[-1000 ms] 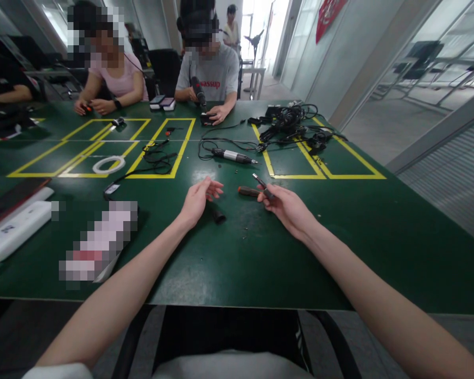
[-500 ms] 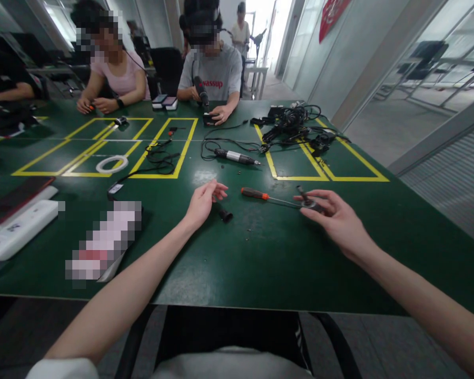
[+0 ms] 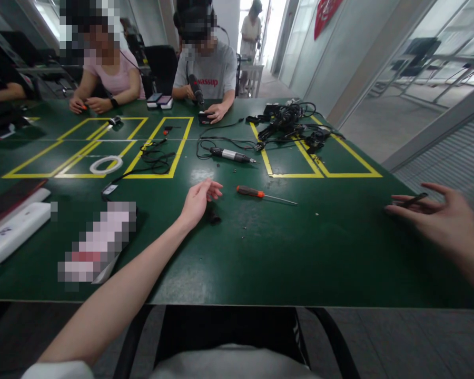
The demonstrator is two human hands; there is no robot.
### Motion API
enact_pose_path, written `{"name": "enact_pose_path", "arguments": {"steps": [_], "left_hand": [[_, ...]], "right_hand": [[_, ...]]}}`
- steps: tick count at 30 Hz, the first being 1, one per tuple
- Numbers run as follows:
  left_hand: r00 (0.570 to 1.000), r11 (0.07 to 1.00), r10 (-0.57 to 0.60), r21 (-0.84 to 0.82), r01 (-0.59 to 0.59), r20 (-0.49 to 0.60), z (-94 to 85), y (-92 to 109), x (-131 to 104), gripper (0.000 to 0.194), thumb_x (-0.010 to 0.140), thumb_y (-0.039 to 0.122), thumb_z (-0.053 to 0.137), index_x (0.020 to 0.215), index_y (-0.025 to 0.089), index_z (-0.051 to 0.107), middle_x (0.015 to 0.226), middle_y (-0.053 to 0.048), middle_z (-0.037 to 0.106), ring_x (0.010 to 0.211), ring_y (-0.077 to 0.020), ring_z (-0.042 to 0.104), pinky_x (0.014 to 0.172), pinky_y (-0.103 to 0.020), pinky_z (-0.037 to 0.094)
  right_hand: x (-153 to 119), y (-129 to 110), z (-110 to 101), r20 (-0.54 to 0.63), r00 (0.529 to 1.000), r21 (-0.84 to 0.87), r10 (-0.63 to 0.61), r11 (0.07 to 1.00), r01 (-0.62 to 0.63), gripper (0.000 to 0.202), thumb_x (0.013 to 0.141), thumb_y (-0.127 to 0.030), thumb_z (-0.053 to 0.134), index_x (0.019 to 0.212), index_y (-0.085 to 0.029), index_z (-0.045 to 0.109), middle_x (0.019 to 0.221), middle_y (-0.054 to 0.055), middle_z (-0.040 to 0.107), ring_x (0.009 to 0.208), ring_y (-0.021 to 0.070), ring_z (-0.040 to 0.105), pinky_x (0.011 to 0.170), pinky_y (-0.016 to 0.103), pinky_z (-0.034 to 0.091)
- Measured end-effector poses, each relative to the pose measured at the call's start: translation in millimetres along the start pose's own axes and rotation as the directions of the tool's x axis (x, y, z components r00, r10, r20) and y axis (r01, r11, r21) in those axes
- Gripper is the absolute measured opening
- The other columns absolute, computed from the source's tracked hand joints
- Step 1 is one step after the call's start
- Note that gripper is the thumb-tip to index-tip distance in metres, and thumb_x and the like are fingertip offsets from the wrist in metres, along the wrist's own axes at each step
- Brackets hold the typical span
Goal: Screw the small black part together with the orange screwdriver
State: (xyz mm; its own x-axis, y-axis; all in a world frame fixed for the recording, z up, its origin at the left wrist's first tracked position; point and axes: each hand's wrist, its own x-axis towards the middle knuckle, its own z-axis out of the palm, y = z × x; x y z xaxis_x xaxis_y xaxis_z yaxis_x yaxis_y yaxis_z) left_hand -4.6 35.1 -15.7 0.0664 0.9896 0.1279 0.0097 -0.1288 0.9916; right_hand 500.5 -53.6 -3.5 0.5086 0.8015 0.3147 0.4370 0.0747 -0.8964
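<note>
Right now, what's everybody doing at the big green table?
The right hand holds a dark part, out to the right. The left hand looks empty, beside a black piece on the table. A screwdriver lies between the hands. Across the table, someone in grey holds a black tool to a black thing, and someone in pink holds something orange.

Toward 11 to 12 o'clock, red lowercase letters across the chest of a grey T-shirt (image 3: 223, 71) read "wassup". At 1 o'clock, a red banner (image 3: 326, 15) on the wall carries pale marks, cut off by the top edge and not legible. At 9 o'clock, the small white label (image 3: 110, 189) on a black cable (image 3: 154, 171) is too small to read.
</note>
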Motion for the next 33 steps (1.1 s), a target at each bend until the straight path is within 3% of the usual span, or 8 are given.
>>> {"name": "enact_pose_path", "arguments": {"steps": [3, 8, 12, 16, 22, 25, 30, 33], "left_hand": [[1.0, 1.0, -0.011, -0.002, 0.011, -0.013, 0.3, 0.4, -0.1, 0.045, 0.102, 0.051, 0.055, 0.084, 0.016, 0.077, 0.078, -0.007, 0.075, 0.067, -0.0144, 0.061, 0.063, -0.026, 0.044], [0.998, 0.999, -0.045, -0.033, 0.044, -0.036, 1.0, 3.0, 0.7, 0.046, 0.103, 0.049, 0.053, 0.083, 0.016, 0.077, 0.078, -0.008, 0.076, 0.066, -0.0149, 0.062, 0.063, -0.026, 0.045], [0.993, 0.992, -0.083, -0.099, 0.075, -0.078, -1.0, 5.5, 2.3, 0.047, 0.105, 0.046, 0.049, 0.082, 0.015, 0.077, 0.077, -0.008, 0.075, 0.066, -0.0146, 0.062, 0.061, -0.025, 0.045], [0.988, 0.981, -0.109, -0.174, 0.089, -0.105, -2.8, 7.3, 3.7, 0.049, 0.107, 0.043, 0.045, 0.082, 0.015, 0.076, 0.076, -0.008, 0.074, 0.065, -0.0135, 0.062, 0.06, -0.023, 0.044], [0.987, 0.971, -0.126, -0.215, 0.102, -0.1, -1.4, 7.1, 4.7, 0.046, 0.107, 0.039, 0.046, 0.081, 0.014, 0.075, 0.075, -0.006, 0.073, 0.064, -0.0124, 0.062, 0.061, -0.023, 0.045], [0.988, 0.976, -0.124, -0.189, 0.105, -0.091, -0.3, 6.5, 4.9, 0.046, 0.107, 0.039, 0.046, 0.081, 0.014, 0.076, 0.075, -0.007, 0.074, 0.064, -0.0127, 0.062, 0.061, -0.024, 0.044], [0.988, 0.978, -0.119, -0.18, 0.101, -0.093, 0.0, 6.6, 5.2, 0.046, 0.106, 0.038, 0.045, 0.081, 0.014, 0.076, 0.076, -0.008, 0.075, 0.064, -0.0131, 0.062, 0.06, -0.024, 0.044], [0.989, 0.981, -0.118, -0.167, 0.102, -0.088, 0.5, 6.7, 4.7, 0.05, 0.108, 0.04, 0.043, 0.08, 0.015, 0.076, 0.076, -0.008, 0.075, 0.064, -0.0134, 0.062, 0.061, -0.024, 0.044]], "right_hand": [[0.8, 1.8, 8.8, -0.066, 0.997, -0.087, 0.039, 0.995, -0.045, 0.063, 0.058, -0.058, 0.097, 0.106, -0.034, 0.062, 0.09, 0.007, 0.073, 0.095, 0.0395, 0.071, 0.077, 0.057, 0.057], [-16.1, -37.7, 44.9, -0.099, 0.826, -0.515, -0.555, 0.739, 0.435, 0.074, 0.084, -0.056, 0.081, 0.148, -0.037, 0.05, 0.153, 0.01, 0.051, 0.146, 0.0554, 0.041, 0.117, 0.081, 0.03], [-50.7, -91.6, 119.9, 0.273, 0.664, -0.26, -0.696, 0.611, 0.748, 0.035, 0.094, -0.046, 0.07, 0.123, -0.025, 0.067, 0.133, 0.016, 0.064, 0.122, 0.0426, 0.064, 0.097, 0.063, 0.057], [-97.5, -145.4, 202.5, 0.738, 0.418, 0.008, -0.53, 0.626, 0.78, 0.027, 0.099, -0.041, 0.065, 0.114, -0.02, 0.07, 0.11, 0.012, 0.077, 0.101, 0.0287, 0.074, 0.09, 0.044, 0.059], [-133.9, -185.4, 268.7, 0.819, 0.541, -0.282, -0.191, 0.687, 0.67, 0.044, 0.094, -0.049, 0.072, 0.121, -0.015, 0.068, 0.099, 0.012, 0.079, 0.092, 0.0314, 0.076, 0.08, 0.039, 0.056], [-136.6, -185.8, 282.0, 0.843, 0.513, -0.257, -0.161, 0.716, 0.649, 0.03, 0.093, -0.042, 0.073, 0.108, -0.016, 0.074, 0.098, 0.013, 0.08, 0.092, 0.0319, 0.076, 0.078, 0.039, 0.055], [-130.5, -172.4, 273.3, 0.86, 0.454, -0.134, -0.231, 0.757, 0.639, 0.012, 0.091, -0.023, 0.073, 0.1, -0.017, 0.079, 0.101, 0.008, 0.08, 0.094, 0.0237, 0.075, 0.083, 0.034, 0.056], [-120.3, -154.4, 243.6, 0.784, 0.577, -0.064, -0.229, 0.894, 0.443, 0.02, 0.091, -0.029, 0.072, 0.106, -0.017, 0.079, 0.081, 0.004, 0.077, 0.069, 0.0187, 0.07, 0.066, 0.031, 0.056]]}}
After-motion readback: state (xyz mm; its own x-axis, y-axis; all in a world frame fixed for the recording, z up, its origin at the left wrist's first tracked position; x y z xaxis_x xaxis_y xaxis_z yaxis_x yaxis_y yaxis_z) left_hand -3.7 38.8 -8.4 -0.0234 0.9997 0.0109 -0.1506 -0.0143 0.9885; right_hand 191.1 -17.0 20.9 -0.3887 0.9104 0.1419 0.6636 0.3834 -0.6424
